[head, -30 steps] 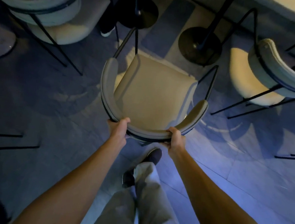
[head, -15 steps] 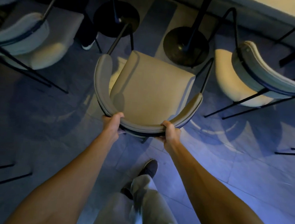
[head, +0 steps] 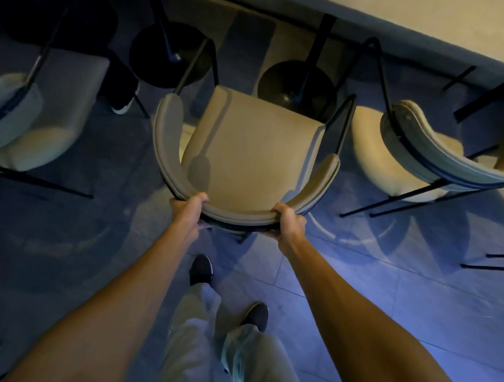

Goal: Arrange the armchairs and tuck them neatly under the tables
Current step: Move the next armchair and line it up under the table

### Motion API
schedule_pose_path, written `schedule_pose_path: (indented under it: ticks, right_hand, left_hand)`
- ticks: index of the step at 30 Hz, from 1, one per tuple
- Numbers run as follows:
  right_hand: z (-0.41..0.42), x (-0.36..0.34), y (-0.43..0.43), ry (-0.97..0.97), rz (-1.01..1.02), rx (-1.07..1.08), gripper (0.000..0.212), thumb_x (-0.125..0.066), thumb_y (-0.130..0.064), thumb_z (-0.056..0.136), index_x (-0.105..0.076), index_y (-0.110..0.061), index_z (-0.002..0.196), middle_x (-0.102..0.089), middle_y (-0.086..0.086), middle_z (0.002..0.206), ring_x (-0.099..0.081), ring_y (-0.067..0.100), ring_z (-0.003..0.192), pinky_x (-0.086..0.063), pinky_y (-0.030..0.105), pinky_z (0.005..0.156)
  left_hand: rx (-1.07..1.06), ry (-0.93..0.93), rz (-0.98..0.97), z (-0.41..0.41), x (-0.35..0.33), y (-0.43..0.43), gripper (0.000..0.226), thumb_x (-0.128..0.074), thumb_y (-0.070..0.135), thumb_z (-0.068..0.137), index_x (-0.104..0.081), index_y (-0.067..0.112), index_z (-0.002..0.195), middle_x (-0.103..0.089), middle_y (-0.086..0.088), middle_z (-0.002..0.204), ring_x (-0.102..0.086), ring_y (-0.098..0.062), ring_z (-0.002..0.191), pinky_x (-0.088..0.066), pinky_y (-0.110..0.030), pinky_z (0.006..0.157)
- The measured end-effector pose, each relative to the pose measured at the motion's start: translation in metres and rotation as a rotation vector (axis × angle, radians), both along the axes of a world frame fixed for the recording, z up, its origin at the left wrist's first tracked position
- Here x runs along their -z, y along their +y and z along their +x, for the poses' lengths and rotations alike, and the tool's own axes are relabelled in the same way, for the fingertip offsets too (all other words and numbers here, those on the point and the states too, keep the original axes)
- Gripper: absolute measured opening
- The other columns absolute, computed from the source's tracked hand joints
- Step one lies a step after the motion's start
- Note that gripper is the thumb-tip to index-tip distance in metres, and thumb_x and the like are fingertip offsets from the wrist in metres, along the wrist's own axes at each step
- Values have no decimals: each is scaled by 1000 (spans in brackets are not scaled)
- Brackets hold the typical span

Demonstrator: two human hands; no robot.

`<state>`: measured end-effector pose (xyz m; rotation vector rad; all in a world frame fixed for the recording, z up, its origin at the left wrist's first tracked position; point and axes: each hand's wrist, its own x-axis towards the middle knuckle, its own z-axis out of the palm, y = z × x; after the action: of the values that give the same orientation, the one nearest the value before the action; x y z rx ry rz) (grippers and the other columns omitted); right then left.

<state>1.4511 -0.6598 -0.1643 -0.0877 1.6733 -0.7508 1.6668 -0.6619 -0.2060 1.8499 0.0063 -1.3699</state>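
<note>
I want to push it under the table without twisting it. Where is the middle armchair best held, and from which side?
Hold the middle armchair by its curved backrest, from behind, as the left hand and right hand do now. The back wraps round like a rail, so two hands set apart on it probably steer the seat straight between the two table bases.

You held a beige armchair (head: 248,148) with thin black metal legs. The armchairs to your left (head: 35,131) and right (head: 398,160) were paler cream with dark piping. Two round pedestal bases (head: 168,54) were black. The floor tiles (head: 387,292) were grey, washed blue. Your trousers (head: 191,336) were light grey, your shoes (head: 201,269) dark.
</note>
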Motion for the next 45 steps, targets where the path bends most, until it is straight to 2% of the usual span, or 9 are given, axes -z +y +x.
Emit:
schedule_pose_path:
  ticks: [5, 13, 18, 22, 25, 30, 33, 38, 45]
  right_hand:
    - [20, 2, -43, 4, -11, 45, 59, -73, -12, 76, -51, 2, 130, -67, 26, 122, -73, 39, 98, -65, 56, 59]
    - [31, 8, -106, 34, -19, 91, 56, -71, -12, 80, -52, 5, 130, -66, 27, 123, -71, 37, 97, -65, 59, 67]
    - [36, 10, -137, 33, -27, 146, 59, -73, -13, 76, -55, 3, 130, -66, 24, 123, -70, 37, 101, -65, 55, 61]
    - [32, 11, -160, 34, -39, 190, 57, -72, -12, 78, -54, 4, 129, -66, 24, 120, -70, 35, 96, -65, 53, 60]
    - [31, 14, -173, 26, -58, 225, 60, -72, -12, 77, -53, 5, 131, -65, 23, 111, -70, 34, 91, -65, 54, 61]
    - [45, 14, -186, 8, -59, 246, 72, -71, -15, 67, -51, 3, 134, -63, 26, 124, -70, 38, 101, -64, 62, 63]
    - [53, 12, -193, 20, -61, 242, 69, -72, -14, 71, -49, 2, 134, -63, 25, 124, -70, 38, 100, -64, 59, 61]
    - [57, 11, -198, 42, -20, 233, 66, -70, -13, 77, -44, -1, 135, -60, 23, 124, -69, 38, 103, -65, 57, 60]
    - [59, 12, -197, 42, -14, 251, 65, -71, -13, 77, -44, -4, 136, -60, 21, 124, -68, 37, 106, -65, 58, 61]
  left_hand:
    - [39, 11, 12, 16, -1, -49, 87, -73, 23, 51, -48, 7, 133, -62, -19, 132, -65, -38, 112, -59, -43, 51]
    - [106, 10, 10, 25, -6, -125, 78, -74, 19, 57, -44, 6, 129, -60, -18, 128, -64, -37, 111, -59, -43, 48]
    - [166, 18, 8, 27, -8, -167, 68, -74, 16, 68, -41, 8, 126, -57, -17, 129, -63, -37, 112, -60, -62, 74]
    - [215, 35, 23, 25, -11, -197, 83, -74, 23, 53, -47, 8, 129, -62, -18, 128, -66, -37, 106, -62, -55, 64]
    - [227, 37, 3, 22, -13, -215, 76, -73, 20, 62, -45, 8, 132, -60, -17, 128, -65, -36, 107, -62, -57, 70]
    - [274, 40, 33, 34, -16, -237, 73, -73, 17, 67, -47, 10, 135, -59, -16, 132, -64, -35, 111, -62, -50, 64]
    - [275, 23, 38, 42, -16, -247, 62, -71, 12, 78, -46, 10, 134, -58, -15, 132, -63, -35, 113, -61, -53, 71]
    - [273, 20, 49, 43, -20, -252, 64, -71, 13, 78, -43, 14, 135, -58, -14, 132, -63, -34, 113, -60, -58, 82]
    - [297, 35, 22, 45, -21, -247, 67, -71, 16, 79, -40, 17, 138, -59, -11, 130, -64, -31, 109, -62, -54, 81]
